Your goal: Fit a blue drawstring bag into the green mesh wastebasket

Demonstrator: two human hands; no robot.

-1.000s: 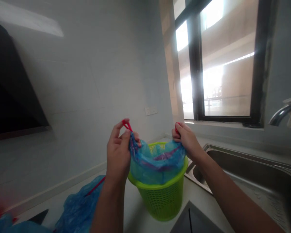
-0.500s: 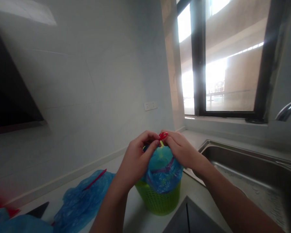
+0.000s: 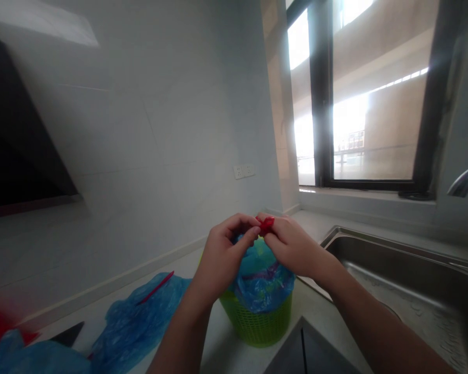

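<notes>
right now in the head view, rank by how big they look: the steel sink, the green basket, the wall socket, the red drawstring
1. steel sink, cut off by the frame edge
2. green basket, partly hidden behind the hands and the blue bag
3. wall socket and red drawstring: both tiny; the socket is farther and the drawstring mostly pinched in fingers, so unranked

Two hands at frame centre, left hand and right hand, fingertips pinched together on one red drawstring. One green mesh basket at lower centre, lined with one blue bag; two more loose blue bags at lower left, a larger blue bag with a red drawstring strip showing, and a second blue bag cut by the frame corner. One steel sink at right, one faucet at right edge, one window at upper right, one wall socket plate at centre, one dark range hood at left.
</notes>
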